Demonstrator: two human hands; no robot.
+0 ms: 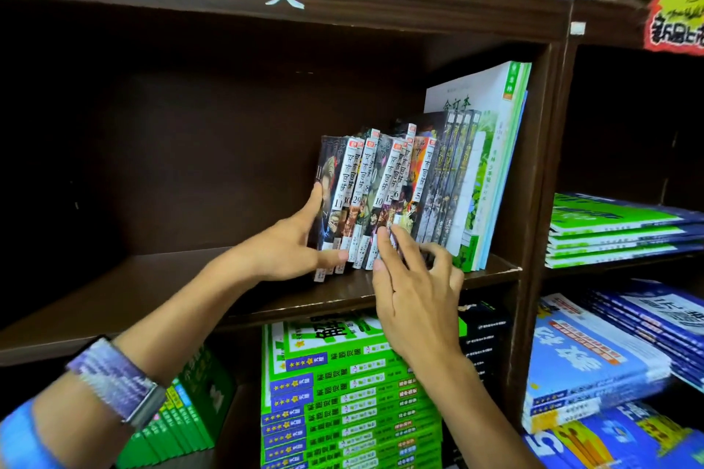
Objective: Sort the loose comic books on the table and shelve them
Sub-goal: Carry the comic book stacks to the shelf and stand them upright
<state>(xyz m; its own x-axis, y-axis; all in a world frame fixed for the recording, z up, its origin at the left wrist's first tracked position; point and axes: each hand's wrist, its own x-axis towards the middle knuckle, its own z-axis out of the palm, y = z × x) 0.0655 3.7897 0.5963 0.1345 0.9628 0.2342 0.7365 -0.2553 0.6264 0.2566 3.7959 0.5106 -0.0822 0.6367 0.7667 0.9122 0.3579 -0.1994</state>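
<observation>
A row of several comic books [375, 183] with numbered spines leans to the right on the dark wooden shelf [152, 289]. It rests against taller dark volumes and large green and white books [491, 164] at the shelf's right end. My left hand [293, 247] presses flat against the leftmost comic, its index finger up along the cover and its thumb across the spines' lower ends. My right hand [411, 278] touches the bottoms of the middle spines with its fingertips, the fingers partly curled.
The left half of this shelf holds nothing. Below it lie stacks of green workbooks [343, 400]. The neighbouring bay on the right holds flat piles of green [609, 228] and blue books [594, 362]. An upright wooden post [548, 164] divides the bays.
</observation>
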